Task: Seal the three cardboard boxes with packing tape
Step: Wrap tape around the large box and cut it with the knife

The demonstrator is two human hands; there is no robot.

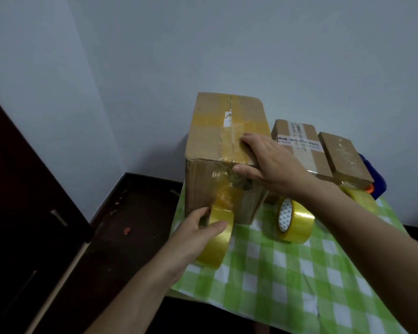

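One roll point(216, 251), left hand point(191, 239), seemingly against box point(210, 141)

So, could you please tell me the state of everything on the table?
large box: flaps closed, yellow tape across top.
held tape roll: against large box's front, gripped by left hand.
right hand: fingers flat, pressing large box's top edge.
spare roll: on edge, untouched.
middle box: closed.
small box: closed.
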